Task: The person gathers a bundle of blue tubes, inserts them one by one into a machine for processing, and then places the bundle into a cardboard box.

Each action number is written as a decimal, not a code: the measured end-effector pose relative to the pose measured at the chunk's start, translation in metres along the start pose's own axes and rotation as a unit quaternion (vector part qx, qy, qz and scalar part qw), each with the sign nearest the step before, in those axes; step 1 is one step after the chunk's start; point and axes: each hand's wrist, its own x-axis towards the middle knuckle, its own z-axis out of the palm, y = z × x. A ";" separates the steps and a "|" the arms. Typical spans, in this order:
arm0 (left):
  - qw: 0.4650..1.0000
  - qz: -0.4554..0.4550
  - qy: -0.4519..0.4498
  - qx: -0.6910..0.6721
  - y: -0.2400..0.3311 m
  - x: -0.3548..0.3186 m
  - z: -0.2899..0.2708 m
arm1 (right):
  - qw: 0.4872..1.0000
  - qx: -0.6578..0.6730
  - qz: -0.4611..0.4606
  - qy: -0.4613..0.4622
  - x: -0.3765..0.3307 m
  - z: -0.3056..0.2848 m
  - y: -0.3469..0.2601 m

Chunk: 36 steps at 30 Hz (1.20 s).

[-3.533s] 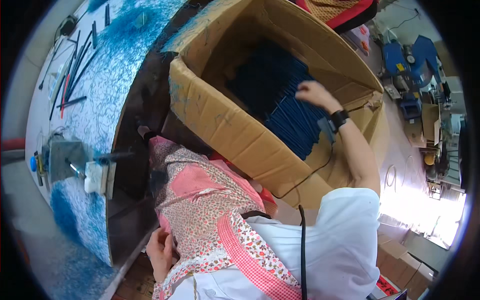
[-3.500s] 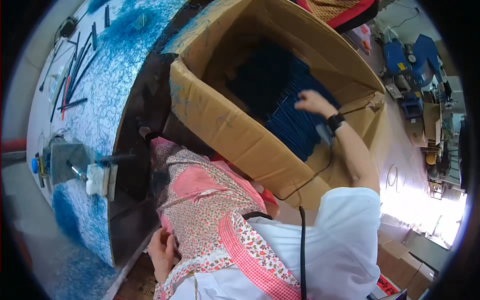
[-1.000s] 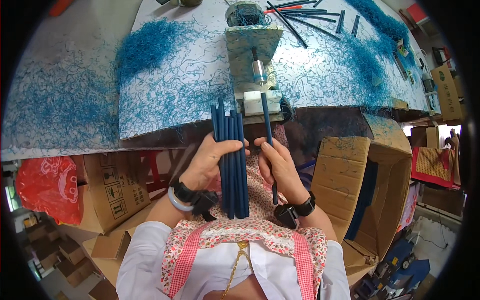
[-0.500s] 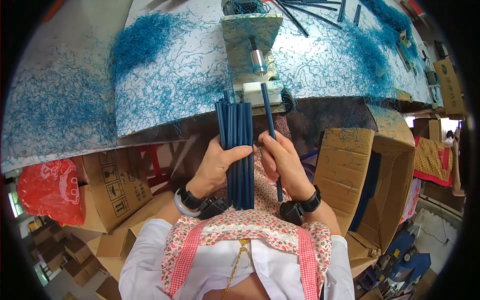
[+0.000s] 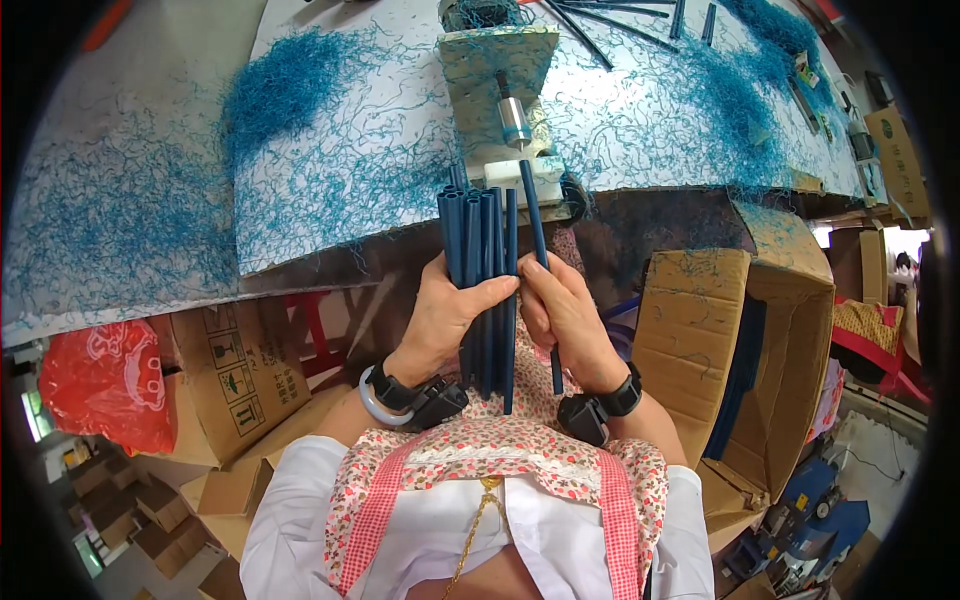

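Note:
My left hand (image 5: 447,316) is wrapped round a bundle of dark blue plastic tubes (image 5: 472,237), its thumb laid across the front. One tube (image 5: 511,345) on the bundle's right side stands a little apart from the rest. In my right hand (image 5: 562,313) a single dark blue tube (image 5: 533,215) is pinched between thumb and fingers. Its far end reaches up beside a white block (image 5: 543,172), just below the pointed metal bit (image 5: 516,130) of a small bench machine (image 5: 494,70). Whether tube and bit touch I cannot tell.
Curly blue shavings (image 5: 285,85) cover the white table (image 5: 400,150), heaped left and right. More tubes (image 5: 620,30) lie at the back. An open cardboard box (image 5: 688,340) with tubes inside stands at my right. At my left are another carton (image 5: 240,375) and a red plastic bag (image 5: 108,385).
The bundle in my left hand has tilted and spread, with one tube now separated toward the right. My right hand's tube has shifted slightly up toward the bit.

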 end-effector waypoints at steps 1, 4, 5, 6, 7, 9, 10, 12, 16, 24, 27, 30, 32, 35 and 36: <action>1.000 -0.001 0.001 0.001 0.001 0.001 0.001 | 1.000 0.001 -0.001 0.001 0.002 -0.001 0.000; 1.000 0.018 0.002 0.010 0.001 0.003 0.001 | 1.000 0.015 -0.020 -0.011 0.013 -0.004 -0.002; 1.000 0.027 0.003 0.014 0.001 0.004 0.001 | 1.000 0.016 -0.022 -0.010 0.013 -0.005 -0.002; 0.999 0.028 0.004 0.015 0.000 0.005 0.001 | 0.999 -0.017 -0.029 -0.004 0.013 -0.006 -0.002; 1.000 0.022 0.011 -0.001 -0.001 0.006 0.001 | 0.998 -0.049 -0.037 0.002 0.012 -0.008 -0.001; 0.999 0.010 0.022 -0.032 -0.002 0.012 0.002 | 0.996 -0.081 -0.045 0.007 0.010 -0.007 0.007; 0.999 0.011 0.022 -0.031 -0.003 0.017 0.003 | 0.973 -0.183 -0.130 0.049 0.005 -0.004 0.020; 0.999 0.012 0.014 -0.031 -0.004 0.029 0.007 | 0.871 -0.375 -0.289 0.132 -0.005 0.004 0.036; 1.000 0.012 0.011 -0.019 -0.005 0.026 0.010 | 0.971 -0.177 -0.139 0.086 -0.013 -0.006 0.026; 0.992 -0.074 -0.022 -0.105 -0.021 -0.003 0.006 | 0.983 -0.105 -0.128 0.073 0.000 -0.008 0.014; 0.990 -0.089 -0.034 -0.108 -0.022 -0.006 0.003 | 0.980 -0.135 -0.123 0.075 -0.009 -0.010 0.018; 0.993 -0.078 -0.038 -0.076 -0.022 -0.004 0.002 | 0.979 -0.147 -0.125 0.072 -0.012 -0.010 0.020; 0.997 -0.054 -0.027 -0.053 -0.016 -0.002 0.005 | 0.979 -0.140 -0.134 0.063 -0.012 -0.008 0.022; 0.999 -0.030 -0.019 -0.031 -0.010 -0.001 0.008 | 0.976 -0.148 -0.140 0.077 0.001 -0.010 0.020; 1.000 -0.016 -0.016 -0.021 -0.009 -0.002 0.009 | 0.974 -0.153 -0.144 0.081 0.003 -0.010 0.019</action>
